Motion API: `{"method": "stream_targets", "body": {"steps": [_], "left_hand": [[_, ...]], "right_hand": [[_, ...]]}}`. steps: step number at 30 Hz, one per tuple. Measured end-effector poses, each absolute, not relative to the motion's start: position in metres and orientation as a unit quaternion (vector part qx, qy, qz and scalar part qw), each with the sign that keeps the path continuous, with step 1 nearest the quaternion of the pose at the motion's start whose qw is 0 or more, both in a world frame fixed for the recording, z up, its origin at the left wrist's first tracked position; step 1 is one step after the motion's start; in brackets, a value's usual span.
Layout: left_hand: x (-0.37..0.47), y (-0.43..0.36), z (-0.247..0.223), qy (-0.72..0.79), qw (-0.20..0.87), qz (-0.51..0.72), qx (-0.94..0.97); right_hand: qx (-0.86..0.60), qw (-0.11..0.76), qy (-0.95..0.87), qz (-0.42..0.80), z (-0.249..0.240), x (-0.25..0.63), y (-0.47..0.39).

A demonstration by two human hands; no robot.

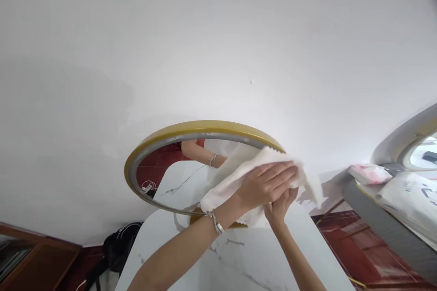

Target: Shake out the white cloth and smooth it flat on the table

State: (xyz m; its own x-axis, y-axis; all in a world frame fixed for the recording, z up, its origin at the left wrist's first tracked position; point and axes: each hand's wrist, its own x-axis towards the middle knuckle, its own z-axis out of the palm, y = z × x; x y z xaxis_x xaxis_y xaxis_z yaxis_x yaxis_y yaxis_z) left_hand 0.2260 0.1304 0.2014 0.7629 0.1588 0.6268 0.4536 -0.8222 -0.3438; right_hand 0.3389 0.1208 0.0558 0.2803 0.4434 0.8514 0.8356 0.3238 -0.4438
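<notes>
A round mirror (184, 182) with a gold and grey frame stands on a white marbled table (239, 259), close to the wall. Over its right side lies a white cloth (235, 177) with a scalloped edge. My left hand (268, 184), with a bracelet at the wrist, presses the cloth against the right part of the frame, its fingers together. Just below and to the right, my right hand (282, 204) grips the cloth at the mirror's right edge, its fingertips partly hidden. The mirror shows a reflected arm and the tabletop.
A pink and white tissue pack (370, 173) and a white bag (413, 198) lie on a surface at the right, near another round mirror (425, 152). A black bag (119, 248) is beside the table at lower left, near a wooden cabinet (37, 259).
</notes>
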Motion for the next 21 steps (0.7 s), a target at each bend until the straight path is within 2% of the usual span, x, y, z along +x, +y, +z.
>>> {"method": "stream_targets", "body": {"steps": [3, 6, 9, 12, 15, 18, 21], "left_hand": [[0.197, 0.125, 0.155, -0.209, 0.231, -0.29, -0.905], [0.166, 0.119, 0.109, -0.241, 0.255, -0.334, -0.875], [0.15, 0.112, 0.068, -0.278, 0.275, -0.359, -0.848], [0.153, 0.107, 0.052, -0.304, 0.276, -0.392, -0.823], [0.169, 0.11, 0.075, -0.328, 0.288, -0.494, -0.752], [0.191, 0.121, 0.131, -0.317, 0.307, -0.568, -0.695], [0.206, 0.135, 0.196, -0.279, 0.32, -0.599, -0.679]], "right_hand": [[-0.582, 0.492, -0.623, -0.176, 0.002, 0.333, 0.11], [-0.579, 0.446, -0.666, -0.151, -0.036, 0.325, 0.094], [-0.551, 0.425, -0.703, -0.146, -0.051, 0.317, 0.081], [-0.532, 0.426, -0.716, -0.15, -0.047, 0.31, 0.076], [-0.55, 0.442, -0.694, -0.142, -0.024, 0.305, 0.084], [-0.573, 0.452, -0.668, -0.148, 0.024, 0.305, 0.103], [-0.563, 0.496, -0.612, -0.251, 0.094, 0.307, 0.121]]}}
